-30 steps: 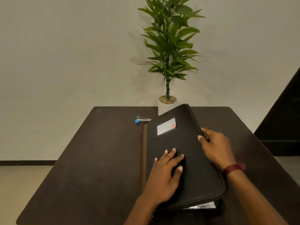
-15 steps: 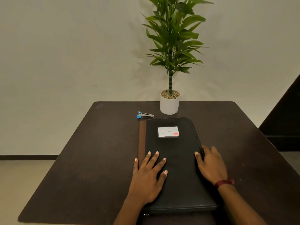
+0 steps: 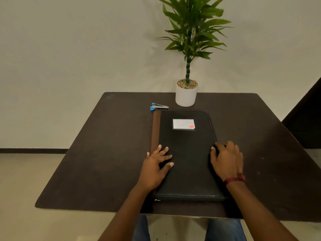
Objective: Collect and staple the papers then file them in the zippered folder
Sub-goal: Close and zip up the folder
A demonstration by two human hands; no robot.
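Left grip (image 3: 156, 164) lies flat, fingers spread; right grip (image 3: 225, 160) palm-down, fingers loosely bent.

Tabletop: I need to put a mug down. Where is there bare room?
Left of the folder up to the table edge, and right of it past the right hand, lie bare. Crowded: the far middle, where stapler and plant pot stand close behind the folder.

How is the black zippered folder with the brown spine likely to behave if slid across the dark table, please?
The black zippered folder is probably stiff: it lies flat with straight edges under the left hand. Broad and flat on the dark table, it should slide rather than tip. Its smooth-looking cover may be slippery to grip.
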